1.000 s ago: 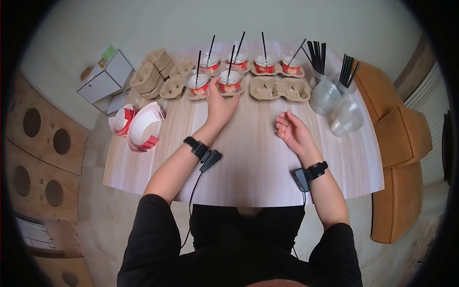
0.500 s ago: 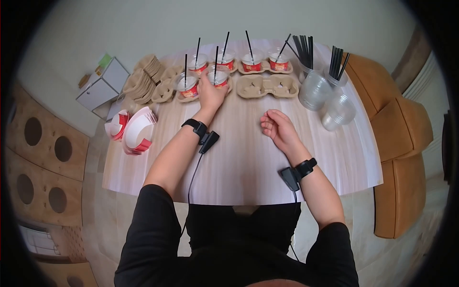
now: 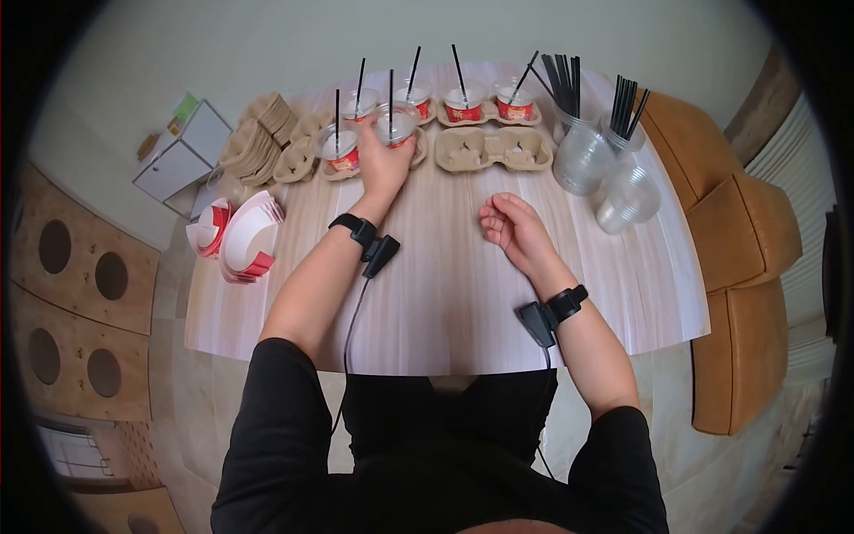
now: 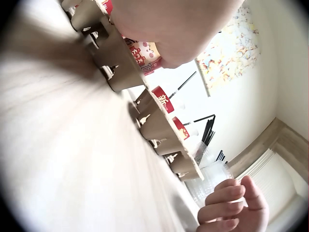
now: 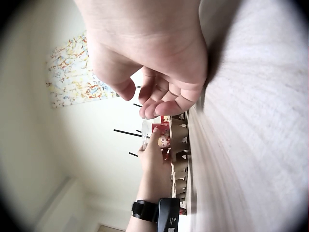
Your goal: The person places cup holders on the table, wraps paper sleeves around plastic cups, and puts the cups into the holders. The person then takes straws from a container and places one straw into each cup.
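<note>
My left hand [image 3: 384,165] grips a lidded clear plastic cup [image 3: 392,117] with a red printed sleeve and a black straw. It holds the cup a little above the right pocket of a brown pulp cup carrier [image 3: 420,149]. A similar cup [image 3: 341,149] sits in the left pocket of that carrier. In the left wrist view, the hand hides most of the held cup's red sleeve [image 4: 143,55]. Over the table's middle, my right hand [image 3: 514,230] hangs with fingers loosely curled and nothing in them.
An unfilled carrier [image 3: 494,149] lies to the right, with cups in a carrier [image 3: 485,117] behind it. Clear cups [image 3: 583,165] and black straws [image 3: 562,84] stand at the right. Stacked carriers [image 3: 253,147] and paper sleeves [image 3: 249,240] are at the left of the table [image 3: 427,311].
My left hand has closed round the front right cup and raised it slightly. The right hand stays loosely curled over the table. The head view has shifted a little.
</note>
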{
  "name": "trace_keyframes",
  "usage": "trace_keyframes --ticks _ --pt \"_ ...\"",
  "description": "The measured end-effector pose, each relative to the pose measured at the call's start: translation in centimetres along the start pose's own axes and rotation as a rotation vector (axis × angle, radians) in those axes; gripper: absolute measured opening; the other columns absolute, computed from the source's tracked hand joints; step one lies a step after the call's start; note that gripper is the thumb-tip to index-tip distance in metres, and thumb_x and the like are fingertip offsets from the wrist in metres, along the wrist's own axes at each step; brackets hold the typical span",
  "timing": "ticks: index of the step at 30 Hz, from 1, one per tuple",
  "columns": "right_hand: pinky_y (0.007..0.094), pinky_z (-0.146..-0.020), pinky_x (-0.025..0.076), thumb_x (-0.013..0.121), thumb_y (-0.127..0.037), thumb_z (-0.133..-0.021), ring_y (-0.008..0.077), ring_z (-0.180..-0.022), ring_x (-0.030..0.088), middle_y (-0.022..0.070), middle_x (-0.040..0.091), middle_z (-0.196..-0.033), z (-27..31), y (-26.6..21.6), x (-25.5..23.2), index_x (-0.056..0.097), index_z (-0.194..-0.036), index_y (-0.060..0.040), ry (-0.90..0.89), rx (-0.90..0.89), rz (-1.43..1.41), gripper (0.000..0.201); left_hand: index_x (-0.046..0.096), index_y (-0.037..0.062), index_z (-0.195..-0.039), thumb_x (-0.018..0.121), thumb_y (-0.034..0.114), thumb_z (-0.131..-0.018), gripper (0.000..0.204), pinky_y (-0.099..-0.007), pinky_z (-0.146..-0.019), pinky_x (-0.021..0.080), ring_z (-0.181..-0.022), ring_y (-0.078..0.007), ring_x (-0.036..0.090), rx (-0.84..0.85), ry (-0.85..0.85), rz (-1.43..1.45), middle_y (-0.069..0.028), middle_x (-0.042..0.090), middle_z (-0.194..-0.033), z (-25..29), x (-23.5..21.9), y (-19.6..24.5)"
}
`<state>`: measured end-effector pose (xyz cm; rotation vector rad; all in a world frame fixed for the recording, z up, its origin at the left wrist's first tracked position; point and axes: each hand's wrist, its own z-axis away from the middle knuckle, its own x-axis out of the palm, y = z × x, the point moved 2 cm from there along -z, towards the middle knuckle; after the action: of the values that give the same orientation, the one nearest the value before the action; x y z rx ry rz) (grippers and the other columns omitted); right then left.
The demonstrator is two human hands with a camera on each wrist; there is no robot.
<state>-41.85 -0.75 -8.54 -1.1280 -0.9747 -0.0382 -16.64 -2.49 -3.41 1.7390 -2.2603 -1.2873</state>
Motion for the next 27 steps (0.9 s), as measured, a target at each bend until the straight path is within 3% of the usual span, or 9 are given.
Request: trace_keyframes --ticks 5,7,9,11,15,20,22,26,27 --pt "0.0232 -0.066 0.051 0.053 -0.021 -0.096 0.0107 -0.078 0.063 0.0052 0.066 -0.09 0.3 -0.2 0.0 0.057 -0.095 -0.0078 0.004 0.002 -0.025 0.014 0.044 0.0014 -0.123 0.079 0.023 -0.074 0.064 -0.0352 -0.093 0.044 -0.112 -0.0254 0.052 -0.036 -0.061 0.209 -0.0157 0.055 -0.113 0.4 -3.2 2.6" --pt "0.0241 -0.068 0.052 0.053 -0.023 -0.097 0.0114 -0.081 0.064 0.0058 0.066 -0.093 0.2 -0.1 0.0 0.057 -0.097 -0.008 -0.001 0.001 -0.033 0.015 0.042 0.0021 -0.124 0.075 0.017 -0.079 0.057 -0.0348 -0.092 0.045 -0.11 -0.0217 0.053 -0.394 -0.353 0.823 -0.0148 0.054 -0.116 1.8 -4.6 3.6" --pt "0.0269 -0.076 0.051 0.05 -0.026 -0.098 0.0137 -0.092 0.063 0.0082 0.065 -0.103 0.2 0.0 0.3 0.056 -0.103 -0.007 0.003 -0.013 -0.039 0.021 0.038 0.0032 -0.131 0.071 0.015 -0.084 0.059 -0.0364 -0.095 0.044 -0.113 -0.0203 0.053 -0.405 -0.485 0.788 -0.014 0.053 -0.124 3.2 -6.0 3.7" --pt "0.0288 -0.081 0.05 0.049 -0.027 -0.099 0.015 -0.098 0.061 0.0094 0.063 -0.109 0.2 0.1 0.5 0.055 -0.109 -0.0058 -0.043 -0.049 -0.06 0.025 0.032 0.0077 -0.136 0.071 0.014 -0.082 0.067 -0.0372 -0.095 0.047 -0.116 -0.0202 0.052 -0.64 -0.863 1.31 -0.01 0.048 -0.13 5.6 -6.4 4.3" --pt "0.0333 -0.092 0.047 0.047 -0.028 -0.099 0.0181 -0.11 0.057 0.0109 0.059 -0.119 0.9 -0.5 1.8 0.05 -0.125 -0.0025 -0.182 -0.125 -0.01 0.037 0.024 0.007 -0.144 0.071 0.02 -0.082 0.078 -0.041 -0.105 0.039 -0.125 -0.0238 0.046 -0.735 -1.173 1.501 -0.0116 0.042 -0.139 9.0 -5.8 4.1" --pt "0.0366 -0.099 0.044 0.048 -0.029 -0.099 0.0218 -0.117 0.054 0.0152 0.056 -0.125 1.0 -0.6 2.2 0.044 -0.132 -0.0013 -0.206 -0.153 0.067 0.043 0.023 0.005 -0.144 0.065 0.027 -0.086 0.075 -0.0403 -0.105 0.039 -0.125 -0.0232 0.047 -0.816 -1.297 1.553 -0.0127 0.041 -0.139 11.1 -4.1 2.8" --pt "0.0357 -0.099 0.043 0.05 -0.027 -0.098 0.0216 -0.117 0.054 0.0147 0.057 -0.125 0.9 -0.4 1.8 0.045 -0.132 -0.0015 -0.228 -0.159 0.071 0.042 0.028 0.0033 -0.142 0.065 0.038 -0.085 0.077 -0.042 -0.099 0.045 -0.12 -0.0252 0.052 -0.891 -1.355 1.469 -0.0141 0.044 -0.137 11.4 -4.0 2.1" --pt "0.0335 -0.096 0.045 0.056 -0.018 -0.095 0.0208 -0.11 0.058 0.0113 0.063 -0.112 0.7 0.1 2.0 0.051 -0.122 -0.0035 -0.216 -0.159 0.141 0.031 0.022 0.0054 -0.145 0.059 0.027 -0.088 0.071 -0.0382 -0.105 0.039 -0.127 -0.0218 0.044 -0.978 -1.329 1.572 -0.0118 0.039 -0.141 11.6 -4.2 2.6" --pt "0.0327 -0.094 0.046 0.057 -0.015 -0.094 0.0199 -0.107 0.06 0.01 0.065 -0.107 0.8 0.1 2.3 0.054 -0.117 -0.0041 -0.206 -0.159 0.152 0.026 0.022 0.0057 -0.145 0.059 0.028 -0.089 0.071 -0.0378 -0.104 0.039 -0.128 -0.0213 0.044 -0.91 -1.326 1.545 -0.0113 0.04 -0.14 11.5 -4.0 2.7"
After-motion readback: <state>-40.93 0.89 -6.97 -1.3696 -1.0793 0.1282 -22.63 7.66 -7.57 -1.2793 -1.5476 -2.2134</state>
